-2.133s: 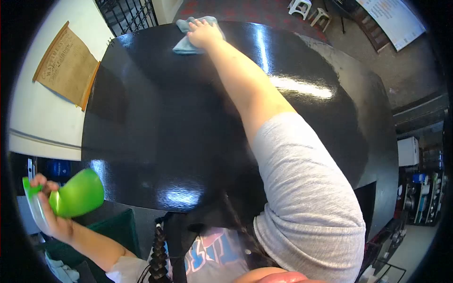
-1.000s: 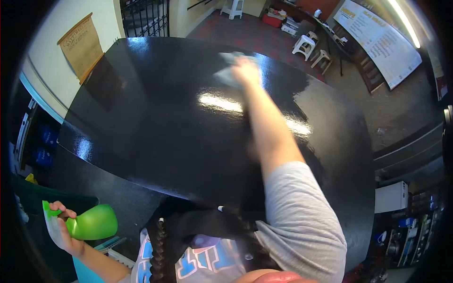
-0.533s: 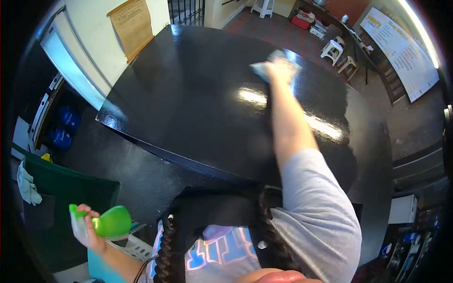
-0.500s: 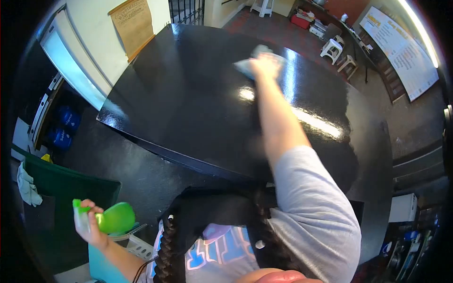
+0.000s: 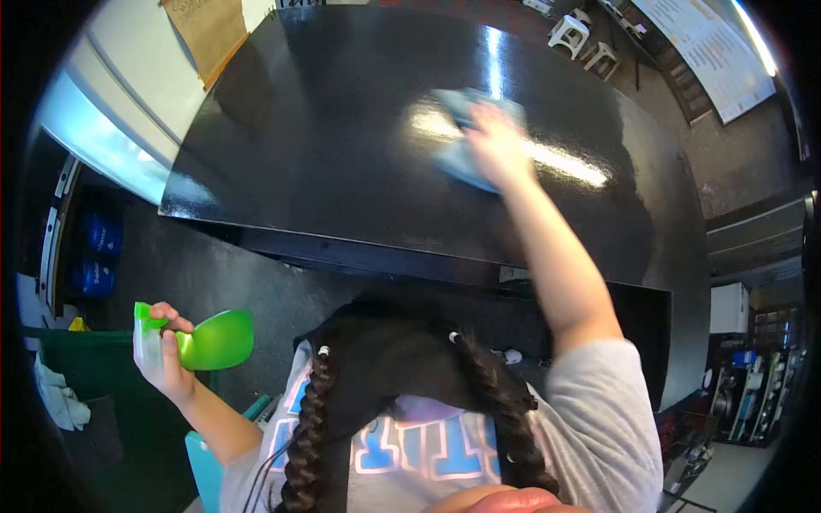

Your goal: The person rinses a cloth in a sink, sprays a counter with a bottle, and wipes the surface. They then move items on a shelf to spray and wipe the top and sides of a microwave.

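Note:
My right hand point(image 5: 498, 145) presses a light blue-grey cloth point(image 5: 469, 168) against the glossy black tabletop point(image 5: 325, 145). The cloth spreads out past my fingers on the far and left sides. Low on the left, clear of the table, my left hand point(image 5: 171, 355) is closed around the neck of a green spray bottle point(image 5: 224, 339). The bottle is tilted on its side, its body pointing right and its green and white head at the left.
White stools point(image 5: 569, 36) stand beyond the table's far right. Blue water jugs point(image 5: 101, 233) sit on the left. Another cloth point(image 5: 60, 393) hangs over a dark green surface point(image 5: 128, 445). A brown paper sign point(image 5: 205, 34) and a white board point(image 5: 714, 56) hang at the back.
My right hand has drawn the cloth back toward me across the tabletop, and its arm is more bent. The left hand still holds the spray bottle. The whole view has tilted downward.

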Demonstrator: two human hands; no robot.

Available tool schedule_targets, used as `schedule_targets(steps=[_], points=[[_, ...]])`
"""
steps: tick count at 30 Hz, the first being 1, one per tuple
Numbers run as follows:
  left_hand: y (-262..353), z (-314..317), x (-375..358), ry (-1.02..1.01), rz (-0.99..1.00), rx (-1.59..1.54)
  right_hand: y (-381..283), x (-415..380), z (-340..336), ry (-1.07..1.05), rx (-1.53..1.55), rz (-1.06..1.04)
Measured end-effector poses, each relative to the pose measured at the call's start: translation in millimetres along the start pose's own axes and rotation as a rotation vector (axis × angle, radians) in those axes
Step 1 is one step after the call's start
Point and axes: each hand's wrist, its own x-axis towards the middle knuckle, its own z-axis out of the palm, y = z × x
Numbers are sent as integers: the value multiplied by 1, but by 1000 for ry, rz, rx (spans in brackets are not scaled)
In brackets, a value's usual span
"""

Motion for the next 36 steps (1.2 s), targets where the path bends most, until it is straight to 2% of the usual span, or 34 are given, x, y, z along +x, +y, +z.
schedule_targets(steps=[1, 2, 3, 5, 6, 7, 9, 11, 12, 15, 17, 19, 22, 24, 27, 29, 34, 36], points=[[-1, -7, 3, -2, 10, 1, 61, -23, 6, 91, -149, -6], [-1, -15, 5, 18, 11, 31, 112, -44, 2, 92, -266, 54], [-2, -25, 5, 42, 5, 62, 126, -66, -21, 73, -125, 256], [-10, -48, 2, 73, 13, 101, 140, -85, -29, 16, -258, 503], [-13, -60, -1, 91, 12, 114, 123, -78, -30, -27, -332, 560], [-19, -72, -5, 110, 19, 128, 101, -68, -24, 20, -296, 646], [-28, -95, -11, 162, -44, 109, 57, -27, 1, 10, -338, 559], [-42, -109, -14, 226, -127, 102, -13, 31, 46, 34, -245, 371], [-50, -117, -17, 223, -146, 121, -92, 56, 30, -108, -256, 326], [-55, -117, -20, 196, -177, 209, -235, 112, 104, 15, -72, 49], [-62, -120, -26, 205, -167, 191, -339, 133, 139, -18, 16, -87], [-65, -121, -31, 204, -206, 163, -433, 145, 156, -186, 92, -182], [-68, -121, -40, 199, -209, 135, -535, 134, 175, -258, 176, -364], [-70, -118, -40, 170, -198, 134, -564, 118, 191, -232, 232, -415], [-74, -123, -35, 126, -235, 163, -532, 84, 178, -224, 342, -527], [-82, -130, -25, 53, -224, 150, -481, 54, 173, -77, 334, -562], [-104, -135, 14, -71, -183, 103, -282, -19, 105, 128, 188, -382], [-101, -128, 23, -97, -140, 94, -194, -54, 58, 79, 76, -212]])
